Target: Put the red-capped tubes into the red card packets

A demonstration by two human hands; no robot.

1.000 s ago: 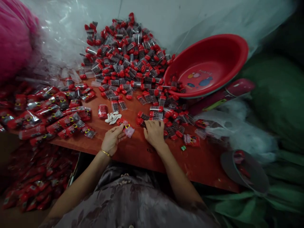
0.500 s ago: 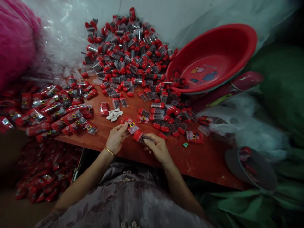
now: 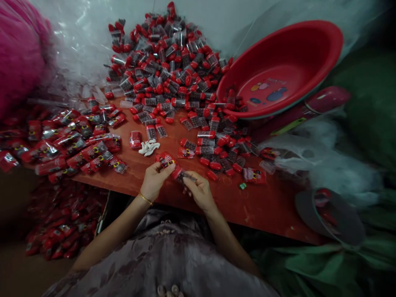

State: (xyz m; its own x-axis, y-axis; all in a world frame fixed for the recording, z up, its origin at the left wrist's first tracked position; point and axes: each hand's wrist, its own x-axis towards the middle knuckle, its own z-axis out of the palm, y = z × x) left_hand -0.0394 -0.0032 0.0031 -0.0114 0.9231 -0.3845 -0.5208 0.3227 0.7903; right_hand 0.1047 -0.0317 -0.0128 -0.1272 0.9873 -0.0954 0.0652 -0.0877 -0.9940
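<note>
Near the table's front edge, my left hand [image 3: 154, 180] pinches a red printed plastic sleeve [image 3: 165, 158] between thumb and fingers. My right hand [image 3: 201, 192] grips the clear lower part of a small red-capped container [image 3: 182, 175] with dark contents. The container's capped end sits at the sleeve's near opening and seems to be inside it. Just beyond my hands lie a loose red sleeve [image 3: 186, 152] and a crumpled white piece [image 3: 149, 147]. A large heap of similar red-capped containers [image 3: 163, 66] rises at the back.
Red-wrapped containers [image 3: 93, 152] are piled at the left, with more below the table [image 3: 235, 206]. A red basin [image 3: 278, 74] leans at the back right. A grey tub [image 3: 328, 214] stands at the right edge beside clear plastic bags [image 3: 334, 169]. A pink bundle [image 3: 21, 57] is at far left.
The sleeve and container have come together: the red cap, bare before, is now covered by the sleeve. My left hand has shifted slightly right, my right hand slightly left.
</note>
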